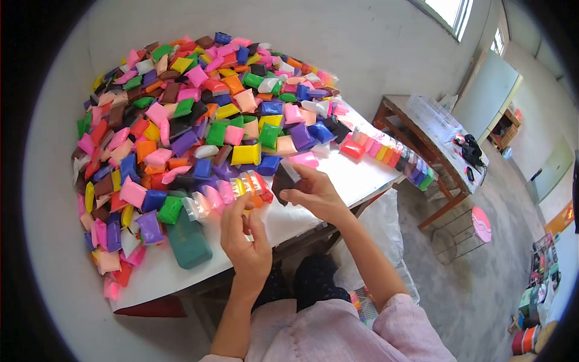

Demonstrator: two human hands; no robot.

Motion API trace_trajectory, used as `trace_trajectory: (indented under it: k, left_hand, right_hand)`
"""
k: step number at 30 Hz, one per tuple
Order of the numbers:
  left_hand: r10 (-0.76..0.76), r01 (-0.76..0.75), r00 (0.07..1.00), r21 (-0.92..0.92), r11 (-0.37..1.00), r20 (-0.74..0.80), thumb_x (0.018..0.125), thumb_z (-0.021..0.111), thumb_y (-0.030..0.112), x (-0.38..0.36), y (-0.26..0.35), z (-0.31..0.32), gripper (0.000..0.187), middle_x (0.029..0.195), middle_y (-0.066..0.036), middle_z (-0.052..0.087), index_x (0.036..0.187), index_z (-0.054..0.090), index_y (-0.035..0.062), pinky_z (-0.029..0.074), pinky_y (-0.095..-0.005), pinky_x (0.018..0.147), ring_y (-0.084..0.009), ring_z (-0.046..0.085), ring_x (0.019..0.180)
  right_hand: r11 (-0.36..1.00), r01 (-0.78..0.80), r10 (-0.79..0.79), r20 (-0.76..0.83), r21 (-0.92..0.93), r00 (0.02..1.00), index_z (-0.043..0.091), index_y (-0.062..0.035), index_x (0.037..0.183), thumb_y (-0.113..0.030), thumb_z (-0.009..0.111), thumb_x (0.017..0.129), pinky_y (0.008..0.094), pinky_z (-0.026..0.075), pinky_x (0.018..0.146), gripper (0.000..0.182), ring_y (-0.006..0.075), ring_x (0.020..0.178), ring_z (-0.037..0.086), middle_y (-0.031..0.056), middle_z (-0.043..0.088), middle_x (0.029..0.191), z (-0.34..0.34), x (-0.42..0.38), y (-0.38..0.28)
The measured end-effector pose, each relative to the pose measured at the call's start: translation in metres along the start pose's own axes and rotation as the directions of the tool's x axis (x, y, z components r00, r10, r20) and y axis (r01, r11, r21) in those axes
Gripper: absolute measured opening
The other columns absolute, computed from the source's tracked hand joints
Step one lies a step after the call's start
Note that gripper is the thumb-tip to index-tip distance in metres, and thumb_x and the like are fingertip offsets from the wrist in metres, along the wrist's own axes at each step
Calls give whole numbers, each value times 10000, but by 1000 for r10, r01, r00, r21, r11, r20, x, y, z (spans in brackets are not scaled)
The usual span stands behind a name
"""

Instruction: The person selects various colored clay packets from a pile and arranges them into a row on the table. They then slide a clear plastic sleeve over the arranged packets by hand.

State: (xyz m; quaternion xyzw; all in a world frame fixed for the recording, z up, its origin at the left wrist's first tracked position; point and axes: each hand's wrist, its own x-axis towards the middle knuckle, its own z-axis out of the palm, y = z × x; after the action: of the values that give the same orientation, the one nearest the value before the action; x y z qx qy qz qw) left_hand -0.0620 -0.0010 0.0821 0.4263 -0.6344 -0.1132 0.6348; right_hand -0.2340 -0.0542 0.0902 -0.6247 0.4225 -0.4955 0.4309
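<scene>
A small black packet (282, 183) with a clear wrapper end is pinched between the thumb and fingers of my right hand (316, 194), just above the table. My left hand (246, 241) is bent with thumb and fingers apart, holding nothing, its fingertips overlapping the near side of a short row of packets (224, 192). This row stands on edge, running from clear and pink to yellow and orange-red. Against its left end lies a dark green box (188, 240). The right hand and its packet are just past the row's right end.
A big heap of colourful packets (181, 127) covers the left and back of the white table (356, 175). A longer packet row (386, 154) hangs over the right edge. Beyond are a wooden table (392, 111) with a clear plastic bin (431, 111) and a pink-topped stool (480, 223).
</scene>
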Motion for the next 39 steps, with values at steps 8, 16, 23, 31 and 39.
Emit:
trace_trajectory:
  k: [8,16,23,31,39]
  left_hand:
    - [101,-99,994,44,994,-39,944,501,10,39,-14,-13,181,1008,-167,619,1077,609,-47,467,-375,817,-304,592,922]
    - [149,-174,980,201,964,133,943,485,12,57,-13,-10,247,1077,-140,595,1159,602,1,452,-368,860,-267,555,979]
    - [161,-188,971,146,971,177,906,505,14,59,-10,-10,277,1137,-165,617,1164,599,-17,412,-425,939,-340,533,1045]
    - [-124,193,868,-96,977,481,901,646,133,62,3,3,294,902,-97,598,1140,611,-33,455,-310,660,-179,549,719]
    - [-365,498,848,-342,797,384,852,672,29,61,-6,21,108,749,-5,557,868,569,2,403,-228,554,-43,493,650]
  right_hand:
    - [798,214,-221,58,-564,974,538,12,1267,-99,711,758,404,500,780,549,326,873,631,205,640,1021,7,24,18]
    - [734,161,-111,117,-660,987,500,-2,1343,-116,673,771,428,496,829,609,374,949,619,229,611,1134,13,26,14]
    - [948,151,-162,-14,-280,987,543,7,1302,-69,617,799,322,491,724,514,184,762,613,119,634,883,4,15,10]
    - [992,-73,47,231,105,972,651,-12,1178,-113,585,818,191,385,575,380,32,665,479,-29,615,814,-25,0,-6]
    - [898,268,-307,-60,-350,950,554,11,1234,-188,813,758,288,493,627,577,129,691,566,114,657,935,-3,-9,-10]
